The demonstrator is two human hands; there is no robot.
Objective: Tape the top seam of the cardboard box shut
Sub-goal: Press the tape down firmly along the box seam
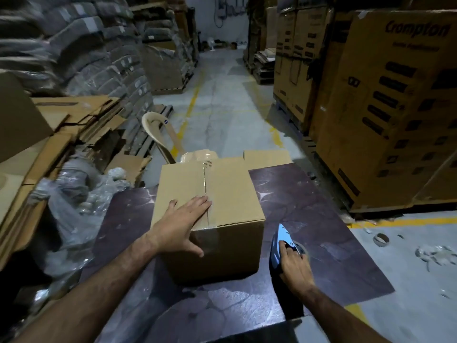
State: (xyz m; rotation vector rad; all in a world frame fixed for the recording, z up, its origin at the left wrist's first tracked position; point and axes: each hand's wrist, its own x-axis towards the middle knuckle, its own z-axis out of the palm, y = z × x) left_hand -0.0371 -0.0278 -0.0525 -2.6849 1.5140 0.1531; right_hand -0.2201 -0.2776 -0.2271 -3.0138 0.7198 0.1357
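Note:
A brown cardboard box (230, 191) stands on a dark purple table (333, 219). Clear shiny tape (204, 179) runs along its top seam from the far edge toward me. My left hand (181, 221) lies flat on the near end of the box top, fingertips on the seam, thumb hanging over the front face. To the right of the box my right hand (295, 267) grips a blue tape dispenser (280, 246), held down at the table surface, apart from the box.
A beige plastic chair (158, 134) stands behind the box. Flattened cartons (81, 120) and crumpled plastic wrap (74, 194) pile up on the left. Tall printed cartons (385, 107) on pallets line the right. An empty tape core (380, 240) lies on the floor.

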